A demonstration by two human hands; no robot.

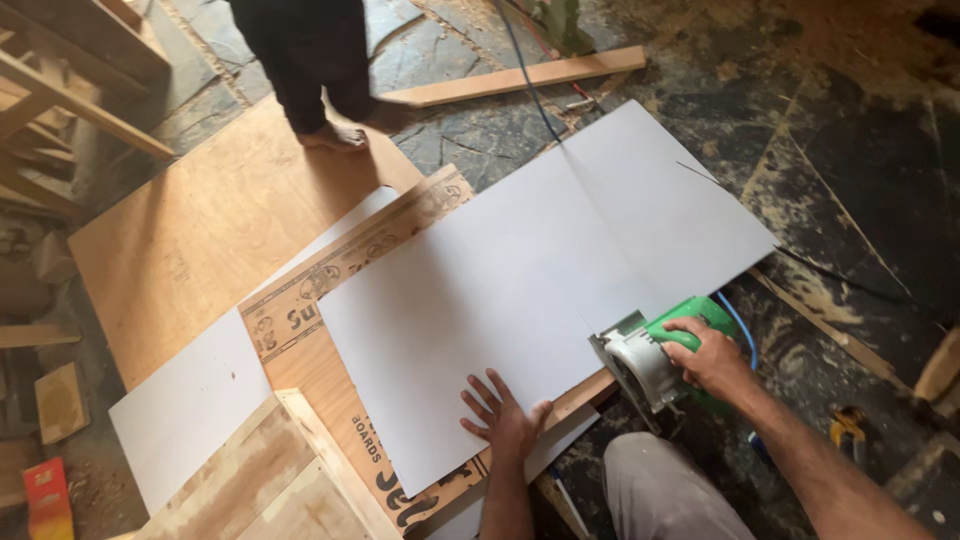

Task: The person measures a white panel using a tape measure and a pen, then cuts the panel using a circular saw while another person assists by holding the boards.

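A large white laminate sheet [540, 270] lies across a plywood board [320, 370] on the floor. My left hand [505, 415] rests flat on the sheet's near edge, fingers spread. My right hand [712, 355] grips the green handle of a circular saw [650, 355], whose metal guard sits at the sheet's near right edge. A thin cut line runs from the saw toward the sheet's far edge. My knee [660, 490] shows below the saw.
Another person's bare feet and dark trousers [320, 70] stand on a plywood panel [210, 230] at the far left. A wood strip [520, 77] lies beyond. A blue cord [525, 70] trails away. Wooden frames [60, 90] stand left; yellow pliers [848, 425] lie right.
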